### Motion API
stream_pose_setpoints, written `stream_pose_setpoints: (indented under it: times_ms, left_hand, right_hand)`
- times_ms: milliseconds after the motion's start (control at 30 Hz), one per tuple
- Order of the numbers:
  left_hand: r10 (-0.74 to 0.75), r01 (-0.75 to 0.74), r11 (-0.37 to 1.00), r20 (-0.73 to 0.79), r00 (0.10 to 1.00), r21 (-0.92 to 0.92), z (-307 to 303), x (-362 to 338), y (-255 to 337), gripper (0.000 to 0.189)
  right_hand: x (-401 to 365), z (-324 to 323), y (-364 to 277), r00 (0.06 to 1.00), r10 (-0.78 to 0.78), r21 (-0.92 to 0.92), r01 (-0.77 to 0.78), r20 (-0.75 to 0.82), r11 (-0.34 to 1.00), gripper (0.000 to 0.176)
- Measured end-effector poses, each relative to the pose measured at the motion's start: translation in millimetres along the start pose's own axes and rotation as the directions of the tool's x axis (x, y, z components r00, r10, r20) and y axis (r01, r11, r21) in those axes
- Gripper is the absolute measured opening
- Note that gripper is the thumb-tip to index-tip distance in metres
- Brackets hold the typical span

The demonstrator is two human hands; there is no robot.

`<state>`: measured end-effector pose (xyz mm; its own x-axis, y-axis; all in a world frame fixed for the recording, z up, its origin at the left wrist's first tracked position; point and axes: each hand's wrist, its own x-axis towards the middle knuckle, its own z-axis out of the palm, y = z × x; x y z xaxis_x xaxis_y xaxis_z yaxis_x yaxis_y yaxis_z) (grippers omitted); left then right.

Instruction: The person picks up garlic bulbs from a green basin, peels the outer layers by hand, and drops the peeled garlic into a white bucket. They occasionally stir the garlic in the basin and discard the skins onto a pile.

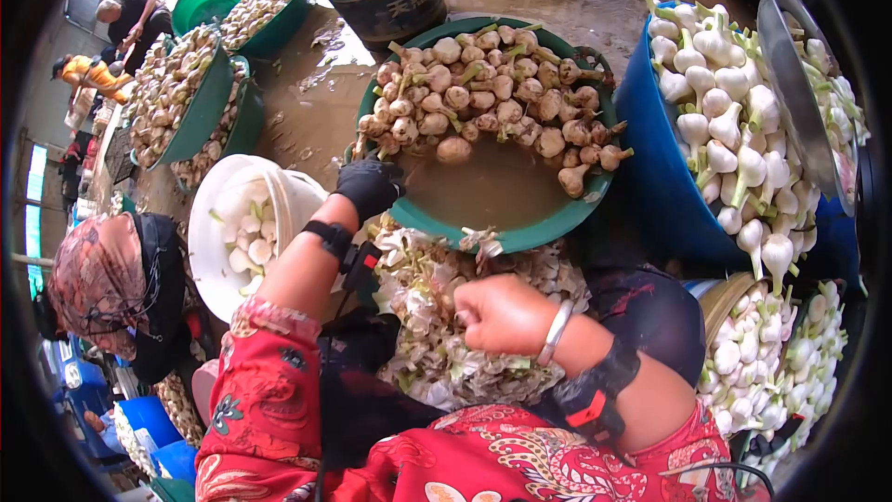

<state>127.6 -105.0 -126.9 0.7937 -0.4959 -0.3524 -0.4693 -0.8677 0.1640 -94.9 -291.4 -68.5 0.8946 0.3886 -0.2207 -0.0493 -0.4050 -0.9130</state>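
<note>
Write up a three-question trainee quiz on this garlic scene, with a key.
1. Multiple choice: Which hand wears a black glove?
A) right
B) left
C) neither

2. True or false: In the picture, the white bucket stands to the left of the green basin.

3. Fill in the gap: Beneath the right hand lies a heap of dry, papery garlic ____.

Key:
1. B, the left hand
2. True
3. skins

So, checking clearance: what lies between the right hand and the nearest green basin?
In the head view, garlic skins lie between the right hand and the green basin.
</note>
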Motion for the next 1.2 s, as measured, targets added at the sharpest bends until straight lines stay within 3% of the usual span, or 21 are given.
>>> stream_pose_setpoints:
  times_ms: [67,100,133,167,233,300,333,367,400,433,533,600,633,667,733,800,900,967,1033,1133,1200]
  left_hand:
    - [0.043,-0.106,0.946,0.204,0.978,0.307,34,47,-19,0.044]
    - [0.058,-0.120,0.947,0.209,0.976,0.297,53,60,-28,0.044]
    - [0.024,-0.032,0.936,0.025,0.999,0.350,73,70,-37,0.045]
    - [-0.005,0.068,0.921,-0.162,0.987,0.383,81,77,-42,0.046]
    - [0.035,0.036,0.890,-0.147,0.989,0.454,83,93,-55,0.035]
    - [-0.121,0.073,0.898,0.085,0.989,0.433,68,104,-60,0.028]
    - [-0.031,0.033,0.940,-0.013,0.999,0.340,54,90,-55,0.020]
    - [-0.036,0.039,0.937,-0.016,0.999,0.348,40,74,-48,0.020]
    - [0.030,-0.028,0.999,-0.044,0.999,0.026,25,55,-38,0.016]
    - [0.084,-0.109,0.948,-0.094,0.992,-0.298,11,35,-25,0.015]
    - [0.260,-0.329,0.779,-0.203,0.944,-0.534,-28,-35,26,0.015]
    - [0.296,-0.375,0.643,-0.235,0.926,-0.668,-44,-78,54,0.013]
    - [0.275,-0.301,0.514,-0.178,0.945,-0.803,-52,-98,65,0.018]
    - [0.251,-0.332,0.480,-0.235,0.939,-0.812,-55,-113,72,0.021]
    - [0.221,-0.373,0.453,-0.304,0.927,-0.809,-55,-135,84,0.026]
    - [-0.018,-0.156,-0.124,-0.155,0.988,-0.980,-47,-146,96,0.033]
    - [-0.013,-0.131,-0.305,-0.133,0.991,-0.943,-33,-146,105,0.037]
    - [-0.042,-0.130,-0.326,-0.123,0.992,-0.936,-29,-143,110,0.035]
    - [-0.096,-0.168,-0.111,-0.158,0.983,-0.979,-28,-138,110,0.035]
    - [-0.081,-0.122,-0.213,-0.107,0.991,-0.970,-27,-134,111,0.034]
    - [-0.064,-0.094,-0.271,-0.079,0.995,-0.958,-26,-133,111,0.034]
  right_hand:
    - [-3,4,4,0.997,0.042,-0.114,-0.034,0.063,0.993,0.014]
    - [-3,7,10,0.999,0.032,-0.136,-0.026,0.044,0.990,0.016]
    - [2,1,13,0.998,0.049,-0.140,-0.043,0.037,0.989,0.016]
    - [6,-5,13,1.000,0.012,-0.021,-0.012,-0.017,1.000,0.015]
    - [17,-13,15,0.987,0.005,0.233,0.033,-0.158,0.972,0.012]
    - [19,-28,6,0.952,0.272,0.404,-0.197,-0.138,0.893,0.019]
    - [21,-28,3,0.926,0.284,0.429,-0.159,-0.247,0.890,0.029]
    - [22,-27,9,0.924,0.269,0.332,-0.173,-0.270,0.927,0.017]
    - [25,-23,9,0.915,0.270,0.462,-0.107,-0.302,0.880,0.008]
    - [26,-19,6,0.903,0.276,0.579,-0.037,-0.330,0.814,0.018]
    - [30,-16,8,0.855,0.325,0.518,-0.079,-0.404,0.852,0.071]
    - [34,-11,12,0.865,0.197,0.519,0.082,-0.461,0.851,0.073]
    - [34,-11,12,0.877,0.095,0.498,0.176,-0.471,0.849,0.071]
    - [32,-13,3,0.925,0.119,0.712,0.191,-0.362,0.676,0.068]
    - [25,-18,-7,0.914,0.061,0.633,0.228,-0.401,0.740,0.059]
    - [21,-17,-15,0.913,0.020,0.596,0.248,-0.406,0.764,0.055]
    - [21,-8,-12,0.825,0.013,0.472,0.312,-0.566,0.825,0.049]
    - [22,-9,-13,0.756,-0.065,0.262,0.304,-0.651,0.916,0.050]
    - [20,-10,-14,0.743,-0.090,0.210,0.300,-0.663,0.931,0.052]
    - [17,-12,-18,0.777,0.065,0.420,0.266,-0.627,0.868,0.052]
    - [18,-11,-13,0.823,0.156,0.645,0.295,-0.546,0.705,0.051]
